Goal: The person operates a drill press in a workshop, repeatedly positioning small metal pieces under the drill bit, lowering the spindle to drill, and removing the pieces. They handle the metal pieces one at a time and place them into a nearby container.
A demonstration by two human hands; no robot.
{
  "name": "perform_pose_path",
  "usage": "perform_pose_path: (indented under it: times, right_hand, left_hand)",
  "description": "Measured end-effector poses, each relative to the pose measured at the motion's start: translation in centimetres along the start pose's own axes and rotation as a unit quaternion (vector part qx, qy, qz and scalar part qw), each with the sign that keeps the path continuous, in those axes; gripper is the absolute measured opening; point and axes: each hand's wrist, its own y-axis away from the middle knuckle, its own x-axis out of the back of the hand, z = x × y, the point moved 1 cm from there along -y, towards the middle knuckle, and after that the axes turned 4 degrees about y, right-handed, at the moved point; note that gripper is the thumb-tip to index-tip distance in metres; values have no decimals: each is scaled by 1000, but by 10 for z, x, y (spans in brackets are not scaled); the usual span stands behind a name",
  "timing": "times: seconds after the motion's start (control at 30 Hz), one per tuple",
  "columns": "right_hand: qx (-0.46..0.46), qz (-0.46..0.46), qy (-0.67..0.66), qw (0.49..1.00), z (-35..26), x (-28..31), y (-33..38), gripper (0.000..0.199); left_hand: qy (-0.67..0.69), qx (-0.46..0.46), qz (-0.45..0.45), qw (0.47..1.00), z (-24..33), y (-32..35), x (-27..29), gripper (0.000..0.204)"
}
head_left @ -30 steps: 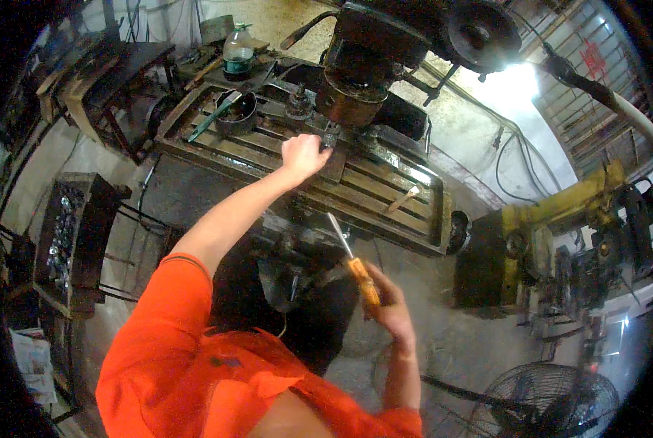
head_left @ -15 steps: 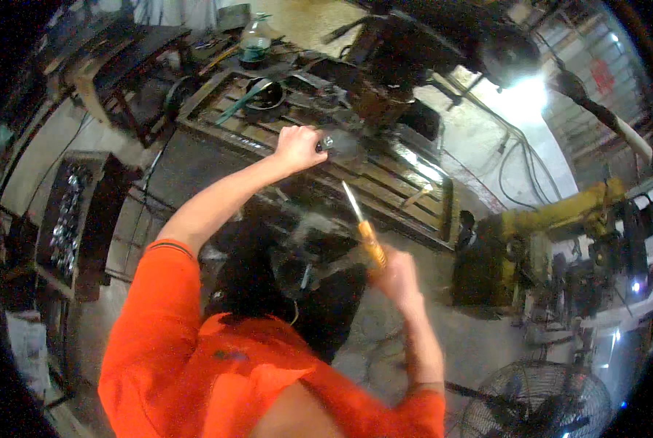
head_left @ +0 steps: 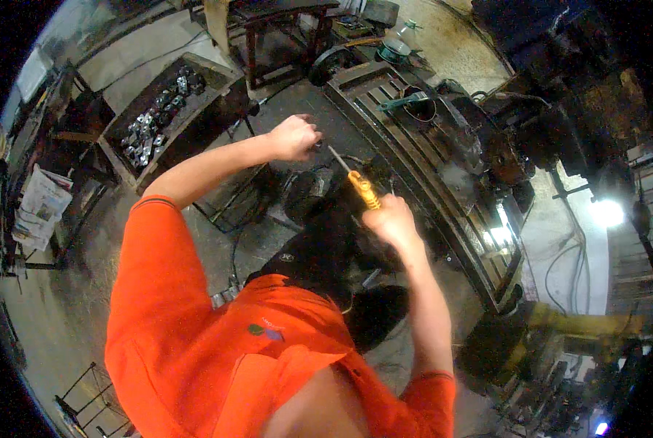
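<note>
My right hand [head_left: 393, 223] grips a screwdriver [head_left: 356, 179] by its yellow handle, the metal shaft pointing up-left toward my left hand. My left hand [head_left: 294, 138] is closed around a small dark part, held in the air in front of the slotted machine table [head_left: 443, 182]. The screwdriver's tip ends right beside the fingers of the left hand. What the left hand pinches is too small to make out. Both arms wear orange short sleeves.
A dark round tin [head_left: 420, 108] with a green-handled tool lies on the slotted table. A crate of metal parts [head_left: 159, 124] stands at the left, with a dark bench [head_left: 275, 36] behind it. A bright lamp [head_left: 605, 213] glares at the right.
The view has swung, so the machine table now sits to the right. My left hand has come off the table and drawn back; the screwdriver's tip has risen to meet it.
</note>
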Motion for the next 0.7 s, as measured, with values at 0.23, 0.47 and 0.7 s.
perform_pose_path:
  times: [0.23,0.47,0.7]
  right_hand:
    - [-79,-78,-90,990,11,20,35,30]
    - [-183,203,53,960,188,75,90,31]
    - [-154,141,-203,957,184,69,62,20]
  left_hand:
    - [40,-95,39,994,15,-25,-6,58]
    - [129,-142,107,976,88,-109,19,54]
    - [68,-200,85,974,162,-215,29,46]
